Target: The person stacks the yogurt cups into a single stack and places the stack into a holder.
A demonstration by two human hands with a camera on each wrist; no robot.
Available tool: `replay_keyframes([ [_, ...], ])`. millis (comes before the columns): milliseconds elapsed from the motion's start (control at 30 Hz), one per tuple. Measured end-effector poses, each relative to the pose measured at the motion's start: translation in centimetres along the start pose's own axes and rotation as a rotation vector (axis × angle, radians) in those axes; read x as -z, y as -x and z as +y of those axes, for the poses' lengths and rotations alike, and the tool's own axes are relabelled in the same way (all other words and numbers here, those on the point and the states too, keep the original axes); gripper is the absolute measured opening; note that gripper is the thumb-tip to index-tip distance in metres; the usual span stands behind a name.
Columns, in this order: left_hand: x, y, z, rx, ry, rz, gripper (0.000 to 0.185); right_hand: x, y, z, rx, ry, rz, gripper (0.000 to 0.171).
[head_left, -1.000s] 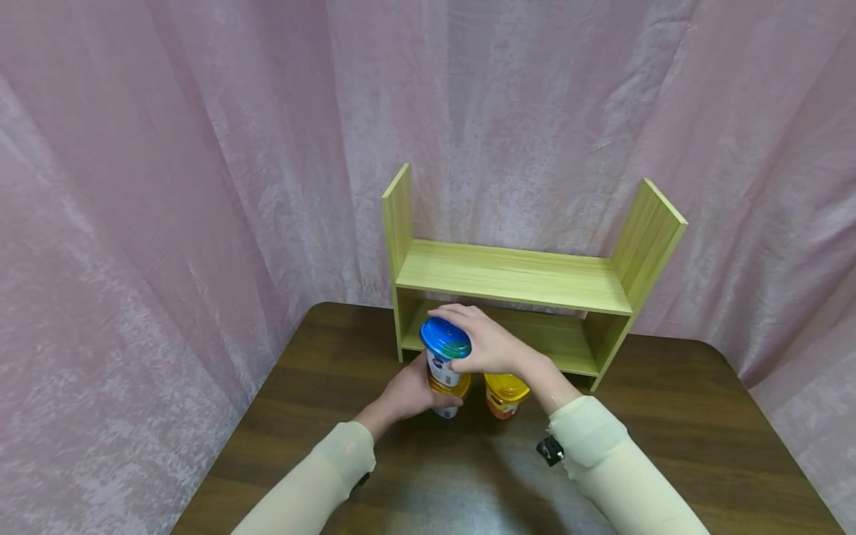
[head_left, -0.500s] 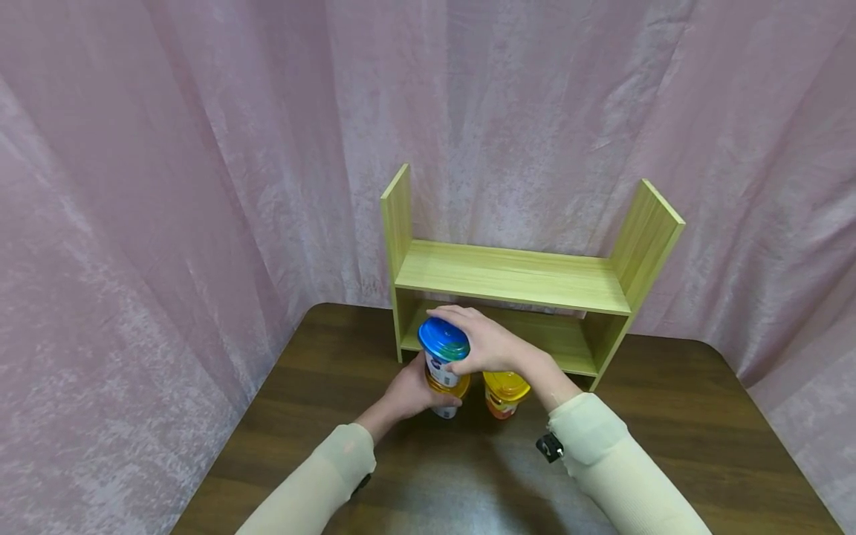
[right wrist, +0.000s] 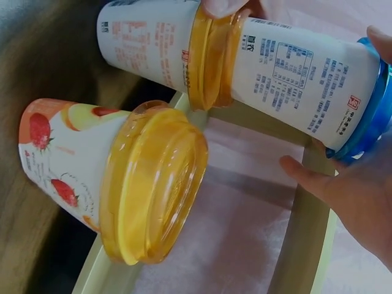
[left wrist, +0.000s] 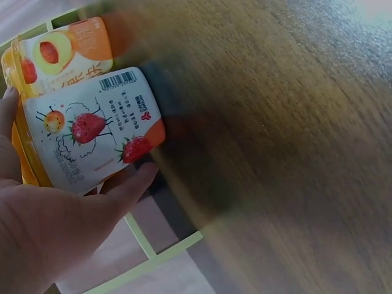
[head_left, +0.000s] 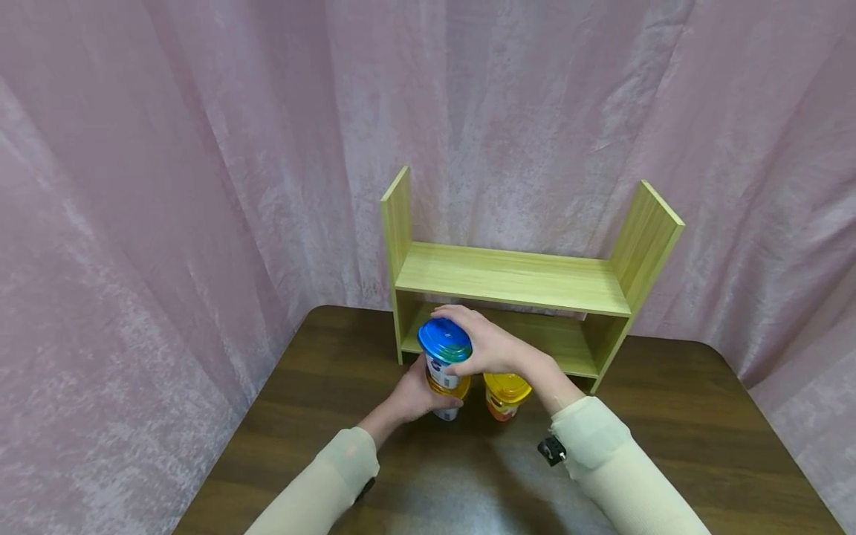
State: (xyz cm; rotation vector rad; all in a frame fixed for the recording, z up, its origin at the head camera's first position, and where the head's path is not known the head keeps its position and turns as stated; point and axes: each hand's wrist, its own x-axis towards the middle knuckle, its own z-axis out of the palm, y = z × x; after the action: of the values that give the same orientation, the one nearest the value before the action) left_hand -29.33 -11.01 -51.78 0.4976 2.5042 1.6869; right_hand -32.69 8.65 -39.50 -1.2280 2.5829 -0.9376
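Note:
A white cup with a blue lid (head_left: 444,348) stands stacked on a yellow-lidded cup (head_left: 446,388) on the brown table (head_left: 669,446). My right hand (head_left: 468,343) grips the blue-lidded cup (right wrist: 306,67) from above and the side. My left hand (head_left: 423,394) holds the lower cup (left wrist: 92,138), which carries strawberry prints, with thumb and fingers round its base. A second yellow-lidded cup (head_left: 506,392) stands just right of the stack, under my right wrist, and fills the right wrist view (right wrist: 122,184).
A light green wooden shelf (head_left: 515,279) with two levels stands right behind the cups, both levels bare. Pink curtains (head_left: 200,186) hang close around the table's back and sides. The table's corners are rounded.

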Motion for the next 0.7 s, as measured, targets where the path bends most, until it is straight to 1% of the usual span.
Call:
replay_keyframes([
  [200,-0.2,0.1,0.1,-0.026,-0.001,-0.001,0.098,0.3,1.1,0.3,-0.012,-0.012,0.06,0.102],
  [300,-0.4,0.0,0.1,-0.028,0.006,0.003,0.097,0.8,2.1,0.6,-0.009,-0.025,0.102,0.102],
  [367,-0.5,-0.1,0.1,-0.021,0.009,0.002,0.097,1.1,2.9,0.9,-0.016,-0.019,0.13,0.098],
  [433,-0.6,-0.2,0.1,-0.011,0.01,0.003,0.097,1.3,3.8,1.3,-0.039,-0.009,0.16,0.09],
  [600,-0.6,-0.2,0.3,0.026,-0.012,0.017,0.098,1.3,5.8,2.7,-0.13,0.0,0.213,0.068],
  [700,-0.7,-0.3,0.3,0.041,-0.019,0.026,0.098,1.0,6.7,3.7,-0.163,0.005,0.228,0.065],
])
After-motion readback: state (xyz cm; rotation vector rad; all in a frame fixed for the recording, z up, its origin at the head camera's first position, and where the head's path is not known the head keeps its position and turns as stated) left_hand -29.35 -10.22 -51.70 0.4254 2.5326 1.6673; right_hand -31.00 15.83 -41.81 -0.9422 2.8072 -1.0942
